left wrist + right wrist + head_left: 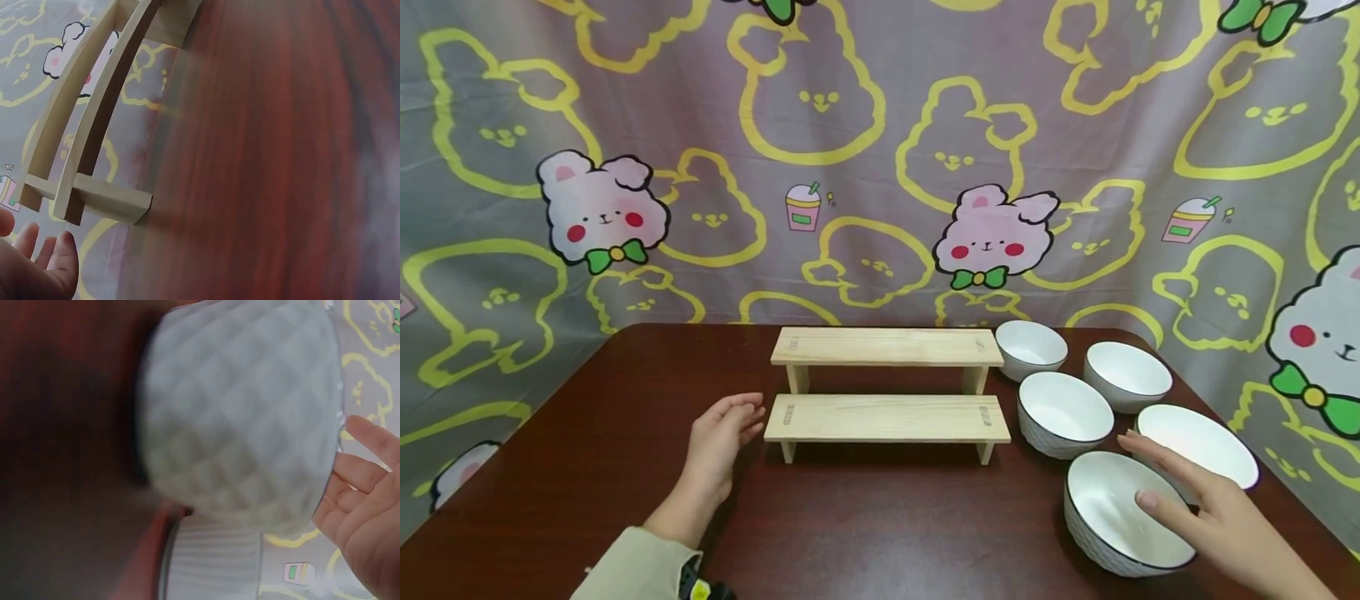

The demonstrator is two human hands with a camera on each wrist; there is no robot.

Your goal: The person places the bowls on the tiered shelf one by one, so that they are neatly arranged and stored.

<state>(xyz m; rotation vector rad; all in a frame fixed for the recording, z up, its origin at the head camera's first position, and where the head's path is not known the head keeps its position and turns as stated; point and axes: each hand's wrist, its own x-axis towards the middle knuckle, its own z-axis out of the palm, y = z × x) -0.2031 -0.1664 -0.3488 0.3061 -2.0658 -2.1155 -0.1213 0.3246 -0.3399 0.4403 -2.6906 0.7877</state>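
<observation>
A two-tier wooden stand [887, 419] sits mid-table, its two planks on short legs. Just off its left end is my left hand [718, 437], fingers loosely bent and holding nothing; the left wrist view shows a gap between the fingertips and the stand [94, 119]. At the right, my right hand [1213, 500] is over the rim of the nearest white bowl [1112, 508], thumb and fingers spread. In the right wrist view the bowl's quilted outer wall [244, 419] partly hides those fingers [359, 472]. Whether they touch the rim I cannot tell.
Several other white bowls cluster at the right: one [1066, 408] near the stand, one [1030, 343] behind it, another [1127, 371] farther right, and a wider one [1198, 437] by the right edge. A patterned curtain [865, 167] hangs behind the dark wooden table [880, 525].
</observation>
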